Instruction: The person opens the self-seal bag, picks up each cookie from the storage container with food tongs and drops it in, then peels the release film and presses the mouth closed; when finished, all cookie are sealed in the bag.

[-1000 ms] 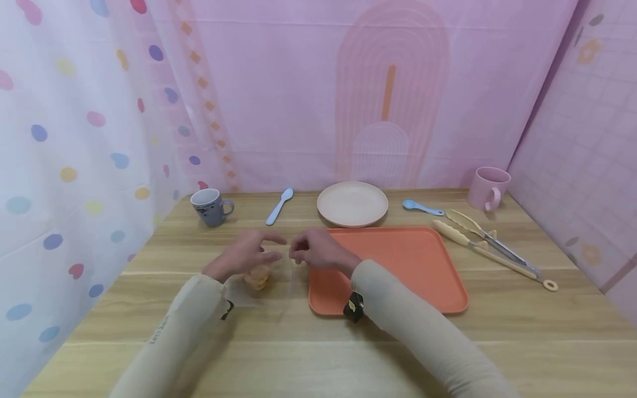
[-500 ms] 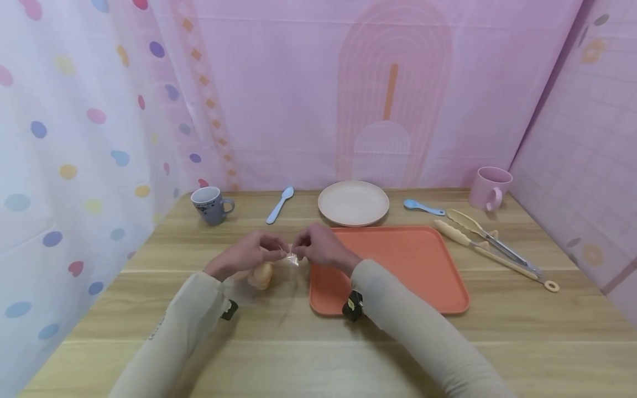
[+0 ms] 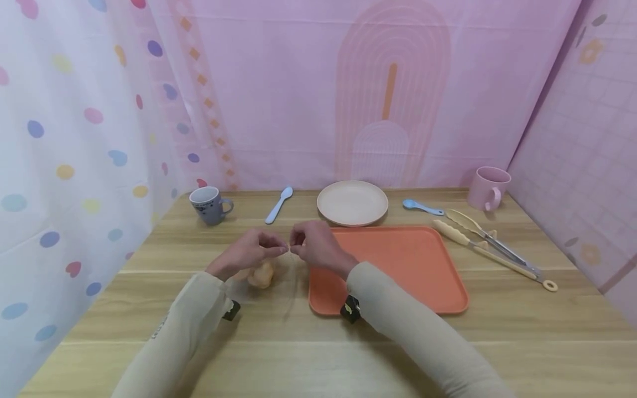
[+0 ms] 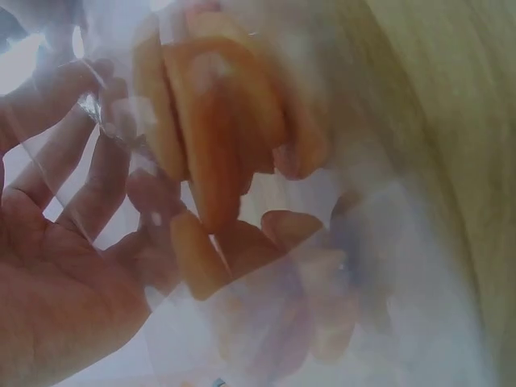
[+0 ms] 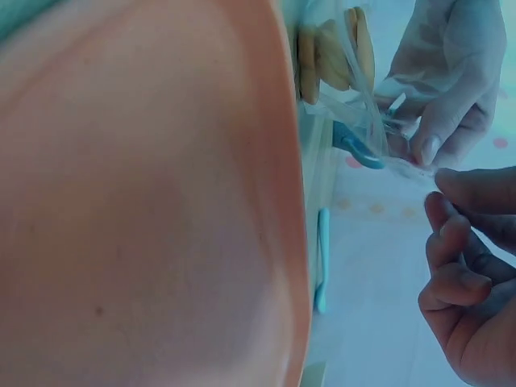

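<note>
A clear plastic bag [image 5: 367, 113] holds several tan, bread-like pieces [image 3: 262, 275], low beside my left hand in the head view. In the left wrist view, the see-through film covers the pieces [image 4: 214, 137] and part of the palm. My left hand [image 3: 249, 251] pinches the bag's edge between thumb and fingers, seen best in the right wrist view. Facing it, my right hand [image 3: 318, 249] has thumb and forefinger together at the same edge, the fingertips of both hands almost meeting. The film between them is thin and hard to see.
An orange tray [image 3: 398, 265] lies under and right of my right forearm. Behind stand a grey mug [image 3: 209, 207], a light blue spoon [image 3: 280, 205], a beige plate [image 3: 352, 203], another blue spoon [image 3: 423, 207] and a pink mug [image 3: 487, 188]. Cream-tipped tongs [image 3: 497, 254] lie right.
The left hand's spread fingers have closed onto the bag's edge. Both hands have come together, the right rising slightly. A shiny bit of film seen between them half a second ago hardly shows now.
</note>
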The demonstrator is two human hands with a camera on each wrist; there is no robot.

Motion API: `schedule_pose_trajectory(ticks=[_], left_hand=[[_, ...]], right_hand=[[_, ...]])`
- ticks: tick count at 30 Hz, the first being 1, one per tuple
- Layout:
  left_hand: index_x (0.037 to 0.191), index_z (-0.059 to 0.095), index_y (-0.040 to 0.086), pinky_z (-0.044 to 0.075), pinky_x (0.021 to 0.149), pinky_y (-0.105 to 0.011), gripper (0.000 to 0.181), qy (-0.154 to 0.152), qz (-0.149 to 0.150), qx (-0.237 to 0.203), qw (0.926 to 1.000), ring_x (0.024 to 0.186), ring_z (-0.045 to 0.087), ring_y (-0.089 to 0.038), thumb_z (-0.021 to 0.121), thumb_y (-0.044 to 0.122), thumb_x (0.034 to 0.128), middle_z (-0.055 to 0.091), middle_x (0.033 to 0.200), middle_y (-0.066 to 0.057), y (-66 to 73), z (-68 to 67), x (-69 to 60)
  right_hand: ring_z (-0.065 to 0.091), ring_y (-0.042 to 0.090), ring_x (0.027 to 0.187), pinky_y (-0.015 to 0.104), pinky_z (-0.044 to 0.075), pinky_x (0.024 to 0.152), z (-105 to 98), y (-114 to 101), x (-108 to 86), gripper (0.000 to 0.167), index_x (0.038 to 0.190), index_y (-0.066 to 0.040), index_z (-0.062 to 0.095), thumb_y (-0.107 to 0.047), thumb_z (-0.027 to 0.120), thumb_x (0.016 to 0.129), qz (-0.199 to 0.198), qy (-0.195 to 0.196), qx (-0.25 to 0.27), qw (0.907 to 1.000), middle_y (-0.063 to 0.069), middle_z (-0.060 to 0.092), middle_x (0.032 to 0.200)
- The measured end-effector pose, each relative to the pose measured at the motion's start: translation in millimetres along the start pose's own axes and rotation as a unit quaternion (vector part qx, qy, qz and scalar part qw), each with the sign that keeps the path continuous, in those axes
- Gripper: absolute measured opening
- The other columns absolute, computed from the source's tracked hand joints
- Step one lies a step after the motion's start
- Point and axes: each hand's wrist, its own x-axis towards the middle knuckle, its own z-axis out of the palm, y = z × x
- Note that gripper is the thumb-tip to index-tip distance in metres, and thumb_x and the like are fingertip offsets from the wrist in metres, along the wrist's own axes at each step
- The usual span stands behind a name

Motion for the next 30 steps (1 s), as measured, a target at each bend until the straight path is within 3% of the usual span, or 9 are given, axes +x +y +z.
schedule_pose_trajectory(ticks=[6, 19, 25, 30], left_hand=[[0.109, 0.075, 0.009, 0.052, 0.088, -0.03, 0.018, 0.005, 0.0, 0.002, 1.0, 0.1, 0.064, -0.016, 0.065, 0.019, 0.0973, 0.076, 0.111, -0.009, -0.7, -0.6, 0.8], [0.115, 0.075, 0.015, 0.053, 0.096, -0.04, 0.021, -0.003, -0.06, -0.009, 0.9982, 0.112, 0.065, -0.022, 0.065, 0.023, 0.0982, 0.074, 0.12, -0.005, 0.2, -1.1, -1.6], [0.115, 0.076, 0.014, 0.052, 0.098, -0.042, 0.022, 0.0, -0.06, -0.009, 0.9982, 0.113, 0.065, -0.022, 0.066, 0.023, 0.0974, 0.074, 0.121, -0.005, 1.6, -2.7, -3.1], [0.117, 0.075, 0.01, 0.048, 0.105, -0.051, 0.023, 0.001, -0.05, -0.015, 0.9986, 0.12, 0.063, -0.026, 0.064, 0.018, 0.0981, 0.075, 0.119, -0.009, 3.0, -1.9, -4.0]], right_hand=[[0.057, 0.005, 0.069, 0.016, 0.045, 0.061, 2, -1, 0.3, 0.009, 0.086, -0.009, 0.078, -0.006, 0.07, 0.09, 0.019, -0.008, -0.009, 0.9998, 0.001, 0.073, 0.078], [0.059, 0.004, 0.069, 0.015, 0.045, 0.06, 8, 0, 3.9, 0.01, 0.084, -0.011, 0.081, -0.015, 0.075, 0.09, 0.058, 0.006, 0.036, 0.9976, 0.001, 0.078, 0.08], [0.057, 0.004, 0.068, 0.014, 0.042, 0.057, 11, -4, 6.7, 0.01, 0.082, -0.011, 0.081, -0.018, 0.077, 0.089, 0.07, 0.014, 0.034, 0.9969, 0.001, 0.078, 0.079], [0.057, 0.004, 0.067, 0.014, 0.042, 0.055, 13, -9, 8.4, 0.013, 0.084, -0.012, 0.081, -0.02, 0.075, 0.091, 0.084, 0.003, 0.007, 0.9965, -0.001, 0.077, 0.078]])
